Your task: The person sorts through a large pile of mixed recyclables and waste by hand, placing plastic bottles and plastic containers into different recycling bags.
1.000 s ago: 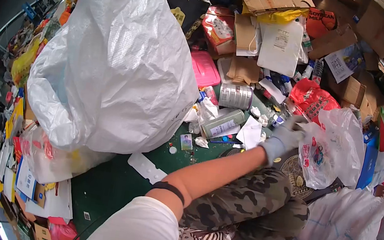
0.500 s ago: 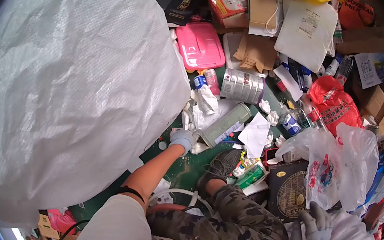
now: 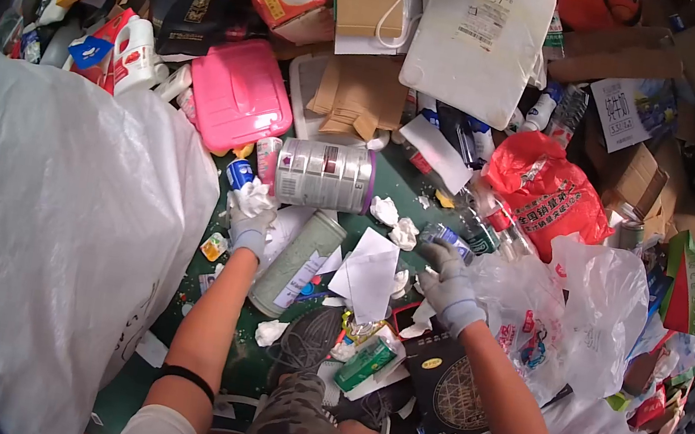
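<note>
My left hand [image 3: 250, 231], in a pale glove, has its fingers closed at a crumpled white tissue [image 3: 254, 198]; the fingertips are partly hidden by it. Just above lie a small blue can [image 3: 240, 174] and a silver tin [image 3: 324, 175] on its side. A grey-green cylinder [image 3: 297, 263] leans beside the left wrist. My right hand [image 3: 450, 288], gloved too, reaches forward with fingers apart and bent, holding nothing visible. Close to its fingertips is a blue-and-white can [image 3: 446, 240]. White paper sheets [image 3: 367, 276] lie between the hands.
A large white woven sack [image 3: 63, 255] fills the left side. Behind are a pink plastic lid [image 3: 240, 96], a white flat container [image 3: 478, 43] and cardboard. To the right lie a red bag [image 3: 545, 188], clear plastic bags [image 3: 591, 298] and a black box [image 3: 447, 389].
The view has shifted right and the sack takes up less of it. My right hand has moved from the lower right up to the cans and bottles. My left hand has moved forward to the tissue.
</note>
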Demonstrator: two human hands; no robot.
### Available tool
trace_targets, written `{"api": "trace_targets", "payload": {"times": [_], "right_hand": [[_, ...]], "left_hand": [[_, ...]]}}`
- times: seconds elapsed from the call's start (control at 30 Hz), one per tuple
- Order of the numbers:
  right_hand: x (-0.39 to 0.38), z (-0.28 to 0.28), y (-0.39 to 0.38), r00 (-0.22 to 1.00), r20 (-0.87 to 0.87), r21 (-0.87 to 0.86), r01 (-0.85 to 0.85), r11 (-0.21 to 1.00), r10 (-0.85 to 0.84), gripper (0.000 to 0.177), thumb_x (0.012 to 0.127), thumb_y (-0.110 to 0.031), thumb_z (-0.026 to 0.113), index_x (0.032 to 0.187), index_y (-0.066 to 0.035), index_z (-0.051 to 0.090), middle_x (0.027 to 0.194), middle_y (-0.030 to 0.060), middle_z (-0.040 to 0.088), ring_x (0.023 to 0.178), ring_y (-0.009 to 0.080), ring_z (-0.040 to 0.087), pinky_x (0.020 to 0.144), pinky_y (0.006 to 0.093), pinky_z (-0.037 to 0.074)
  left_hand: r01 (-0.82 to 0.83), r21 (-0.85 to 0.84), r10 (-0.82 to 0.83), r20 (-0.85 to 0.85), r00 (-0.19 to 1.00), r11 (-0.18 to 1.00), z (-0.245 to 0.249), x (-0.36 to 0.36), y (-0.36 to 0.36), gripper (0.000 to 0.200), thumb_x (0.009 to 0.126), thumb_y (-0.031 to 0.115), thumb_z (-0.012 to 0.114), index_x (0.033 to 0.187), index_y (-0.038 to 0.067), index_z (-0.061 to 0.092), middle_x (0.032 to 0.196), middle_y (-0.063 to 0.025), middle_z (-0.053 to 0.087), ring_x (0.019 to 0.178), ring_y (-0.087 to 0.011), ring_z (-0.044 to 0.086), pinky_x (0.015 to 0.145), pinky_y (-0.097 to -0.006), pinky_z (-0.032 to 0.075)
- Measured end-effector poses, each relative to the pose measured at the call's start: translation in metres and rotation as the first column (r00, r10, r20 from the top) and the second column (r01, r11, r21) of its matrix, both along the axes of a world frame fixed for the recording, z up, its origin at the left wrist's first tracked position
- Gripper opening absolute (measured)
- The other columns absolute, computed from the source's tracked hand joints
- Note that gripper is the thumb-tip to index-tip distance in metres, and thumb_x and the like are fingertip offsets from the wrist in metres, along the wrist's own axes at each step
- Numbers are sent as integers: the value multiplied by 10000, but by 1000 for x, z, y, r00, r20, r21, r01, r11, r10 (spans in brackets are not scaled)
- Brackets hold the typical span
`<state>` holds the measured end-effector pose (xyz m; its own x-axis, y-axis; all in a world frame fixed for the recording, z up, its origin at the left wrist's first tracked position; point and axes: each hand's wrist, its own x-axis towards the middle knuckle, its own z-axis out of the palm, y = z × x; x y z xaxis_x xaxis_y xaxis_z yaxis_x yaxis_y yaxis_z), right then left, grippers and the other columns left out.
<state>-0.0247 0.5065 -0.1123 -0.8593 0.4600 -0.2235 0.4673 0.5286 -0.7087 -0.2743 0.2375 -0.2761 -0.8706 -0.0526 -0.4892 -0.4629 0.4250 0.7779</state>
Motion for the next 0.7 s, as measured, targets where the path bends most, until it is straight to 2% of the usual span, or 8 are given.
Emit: {"api": "trace_targets", "payload": {"times": [0.07,0.17,0.37,0.4,0.5,0.53,0.6,0.7], "right_hand": [[-17,-28,54,983,-24,179,185,966,-184,408,705,-94,627,1105,-52,554,1245,174,472,1130,336,476,959,374,394],[-38,-52,102,925,128,398,283,873,-358,498,708,-145,636,1179,-43,509,1173,184,514,1113,327,493,959,367,392],[-55,-59,78,718,673,391,-142,909,-178,744,578,-374,740,1227,-113,490,1186,129,514,1141,290,462,951,377,379],[-52,-65,68,766,640,340,-207,917,-64,779,556,-420,750,1229,-128,488,1191,111,513,1138,275,464,941,385,376],[-50,-46,43,994,70,289,60,955,-84,748,571,-333,780,1210,-81,484,1153,106,523,1075,267,488,931,385,395],[-50,-40,39,982,-158,234,136,963,-100,736,583,-313,785,1206,-68,481,1145,102,525,1057,256,504,917,378,411],[-55,-7,21,880,-268,-507,218,834,-392,695,630,-281,792,1197,-42,469,1114,88,535,991,199,547,859,333,464],[-60,-6,5,764,-233,-832,163,530,-601,564,800,-357,658,1210,-32,445,1053,80,565,931,151,577,825,290,485]], "left_hand": [[-108,327,99,45,994,939,28,10,-14,659,564,-41,700,1173,14,455,1034,-99,568,865,-193,588,658,-303,489],[106,-56,-120,-423,898,993,42,41,-55,566,646,40,740,1141,11,469,1004,-94,571,879,-187,574,770,-285,477],[-133,538,-130,422,897,832,142,57,-53,589,804,621,522,1083,103,518,824,-25,588,719,-134,595,635,-267,508],[-225,615,-72,420,905,755,152,59,-45,471,829,429,620,1116,76,495,856,-35,577,737,-125,584,657,-260,499],[193,396,-226,38,973,898,156,61,-30,641,667,12,672,1243,19,392,984,-72,555,855,-130,549,757,-266,462],[293,242,-285,-65,956,925,149,62,-35,609,657,27,690,1207,17,427,1001,-77,561,868,-140,557,774,-270,461],[387,0,-376,-237,896,922,147,62,-36,517,657,53,706,1129,17,496,1019,-85,572,876,-150,571,794,-277,461],[203,650,-412,185,892,732,189,66,-19,749,585,531,786,1084,40,518,1003,-88,587,938,-196,581,854,-337,457]]}}
